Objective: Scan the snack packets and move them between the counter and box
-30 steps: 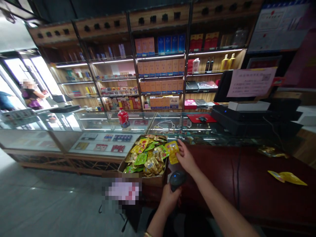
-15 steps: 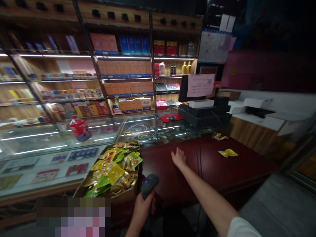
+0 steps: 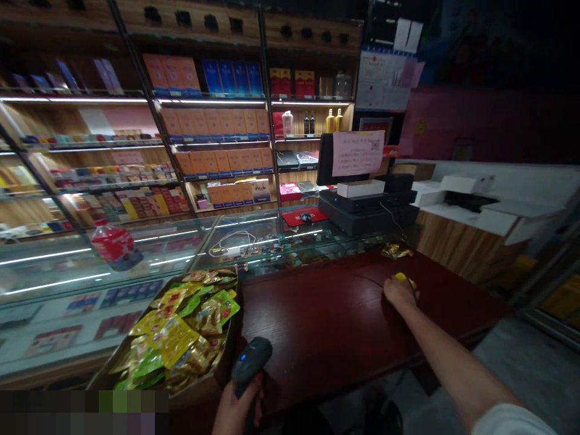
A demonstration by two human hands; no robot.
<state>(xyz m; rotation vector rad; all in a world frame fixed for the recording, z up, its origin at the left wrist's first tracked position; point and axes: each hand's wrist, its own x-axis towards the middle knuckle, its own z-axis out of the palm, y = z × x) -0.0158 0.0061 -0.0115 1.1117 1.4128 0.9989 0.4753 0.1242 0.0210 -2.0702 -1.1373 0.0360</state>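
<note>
My left hand (image 3: pixel 240 406) is wrapped around the handle of a dark barcode scanner (image 3: pixel 252 361), which has a small blue light. Just left of the scanner is an open carton (image 3: pixel 233 338) full of small green, yellow and gold snack packets (image 3: pixel 176 338). Toward the right end of the dark red table (image 3: pixel 312 326), my right hand (image 3: pixel 401 293) has its fingers curled over a yellow packet (image 3: pixel 402 277); only a bit of yellow shows past the fingers. A thin dark cable (image 3: pixel 369 279) runs across the tabletop to this hand.
Gold packets (image 3: pixel 396 251) lie at the table's back right. Behind stand a black cash drawer (image 3: pixel 362 220), a monitor with a pink notice (image 3: pixel 357 154) and a mouse (image 3: pixel 307 217). A red-labelled bottle (image 3: pixel 116 244) is on the glass counter (image 3: pixel 167 241). Shelves of boxes line the wall.
My right hand has reached rightward, from open over the table to curled over the yellow packet. The cable beside it is now bent toward the hand. The view has shifted slightly right.
</note>
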